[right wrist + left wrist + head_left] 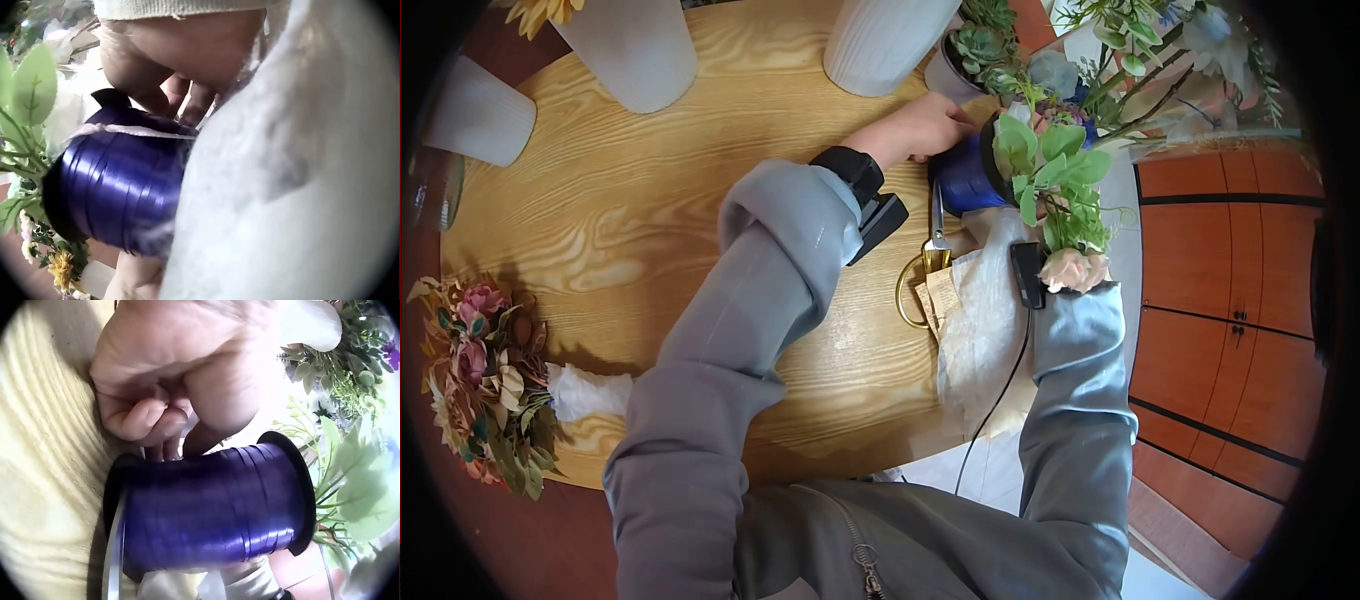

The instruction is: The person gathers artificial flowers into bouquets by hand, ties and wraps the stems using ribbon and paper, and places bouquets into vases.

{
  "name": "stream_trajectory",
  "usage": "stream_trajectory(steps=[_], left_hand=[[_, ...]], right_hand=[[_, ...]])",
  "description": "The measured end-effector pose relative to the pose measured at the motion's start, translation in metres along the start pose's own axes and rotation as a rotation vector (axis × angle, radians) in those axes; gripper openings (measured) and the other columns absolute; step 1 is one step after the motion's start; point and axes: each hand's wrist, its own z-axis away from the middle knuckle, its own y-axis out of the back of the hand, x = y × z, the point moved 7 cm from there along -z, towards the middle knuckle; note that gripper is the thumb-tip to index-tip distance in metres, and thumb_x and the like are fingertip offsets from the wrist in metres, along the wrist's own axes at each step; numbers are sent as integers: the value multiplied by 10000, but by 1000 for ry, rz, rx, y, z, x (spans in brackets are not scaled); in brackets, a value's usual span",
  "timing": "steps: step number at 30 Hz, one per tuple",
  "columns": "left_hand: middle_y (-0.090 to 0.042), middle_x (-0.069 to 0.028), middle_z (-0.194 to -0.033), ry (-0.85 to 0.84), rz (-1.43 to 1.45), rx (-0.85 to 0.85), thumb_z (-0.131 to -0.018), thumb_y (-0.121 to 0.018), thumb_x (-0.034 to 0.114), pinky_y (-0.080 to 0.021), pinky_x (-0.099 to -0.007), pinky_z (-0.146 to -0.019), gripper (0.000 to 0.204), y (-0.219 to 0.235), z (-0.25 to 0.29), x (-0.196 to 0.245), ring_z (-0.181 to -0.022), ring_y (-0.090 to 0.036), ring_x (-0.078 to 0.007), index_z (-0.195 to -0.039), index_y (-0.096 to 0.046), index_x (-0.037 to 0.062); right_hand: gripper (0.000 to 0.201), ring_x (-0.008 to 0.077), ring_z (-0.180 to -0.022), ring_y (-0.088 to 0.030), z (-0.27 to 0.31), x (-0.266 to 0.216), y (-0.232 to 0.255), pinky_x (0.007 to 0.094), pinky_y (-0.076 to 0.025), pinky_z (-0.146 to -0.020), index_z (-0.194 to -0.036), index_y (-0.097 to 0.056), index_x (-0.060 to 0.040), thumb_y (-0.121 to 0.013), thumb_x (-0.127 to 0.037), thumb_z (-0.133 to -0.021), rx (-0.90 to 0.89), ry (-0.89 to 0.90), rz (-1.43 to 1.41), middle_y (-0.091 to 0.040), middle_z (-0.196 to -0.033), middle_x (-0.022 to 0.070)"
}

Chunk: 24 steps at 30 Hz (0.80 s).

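A spool of dark blue ribbon (970, 178) with black end rims lies beside the leaves, seen closely in the left wrist view (206, 506) and right wrist view (119, 178). At its far side is my left hand (925, 128), fingers curled and thumb reaching down close to the spool (181, 375); what it holds is hidden. My right hand (181, 56) bends its fingers near the spool's other side; leaves and a peach rose (1075, 270) cover it in the head view. A thin pale strip (144, 131) crosses the spool.
Gold-handled scissors (910, 290) and crumpled whitish paper (990, 320) lie near the spool. White vases (640, 60) and a potted succulent (950, 70) stand along the far edge. A wrapped bouquet (485, 380) lies at left; more foliage (1180, 70) is at far right.
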Motion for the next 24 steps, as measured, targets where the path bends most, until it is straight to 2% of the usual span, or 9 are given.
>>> stream_trajectory(steps=[5, 7, 11, 13, 20, 23, 24], left_hand=[[-527, 23, -671, 19, 0, 3, -839, -486, 227, -333, -204, -402, 272, -3, -1, -2, -461, -389, -54, -1072, -563, 109], [-531, 22, -670, -33, 143, -51, -838, -489, 233, -346, -199, -415, 267, -7, 0, 0, -468, -407, -60, -1063, -570, 116], [-534, 23, -668, -25, 244, -92, -822, -508, 227, -352, -195, -426, 267, -11, -2, 1, -470, -416, -68, -1060, -574, 124], [-531, 25, -659, 4, 201, -20, -800, -528, 212, -346, -196, -426, 268, -9, -2, 1, -471, -415, -70, -1046, -581, 118], [-553, 21, -682, -30, 188, 21, -773, -553, 205, -340, -201, -414, 234, -15, -18, -7, -472, -421, -75, -969, -603, 87], [-564, 10, -675, -71, 174, 93, -764, -568, 209, -359, -209, -412, 194, -13, -19, -5, -477, -444, -77, -896, -615, 74], [-574, -5, -671, -45, 57, 165, -766, -567, 202, -375, -217, -418, 175, -9, -17, -4, -477, -471, -81, -870, -616, 70]], right_hand=[[276, 228, -802, -572, 6, -3, -7, 297, -469, -649, -1018, -516, -23, -575, -97, -758, -25, -16, -27, -571, -939, 96], [276, 227, -803, -571, -1, -3, -11, 297, -469, -651, -1017, -516, -24, -576, -96, -758, -34, -23, -37, -571, -939, 95], [275, 224, -804, -570, -4, -6, -16, 296, -469, -655, -1017, -518, -24, -577, -94, -758, -55, -38, -58, -571, -939, 94], [274, 223, -805, -569, -6, -7, -19, 296, -469, -657, -1017, -519, -25, -577, -94, -758, -66, -45, -68, -571, -939, 93], [273, 220, -807, -567, -7, -10, -28, 295, -468, -663, -1017, -521, -26, -579, -91, -758, -99, -75, -104, -571, -939, 91], [272, 218, -808, -567, -3, -12, -32, 295, -468, -666, -1017, -522, -26, -580, -90, -758, -109, -89, -122, -570, -939, 91], [272, 218, -808, -566, -4, -11, -36, 294, -468, -667, -1017, -523, -26, -580, -89, -758, -110, -93, -128, -570, -939, 90]])
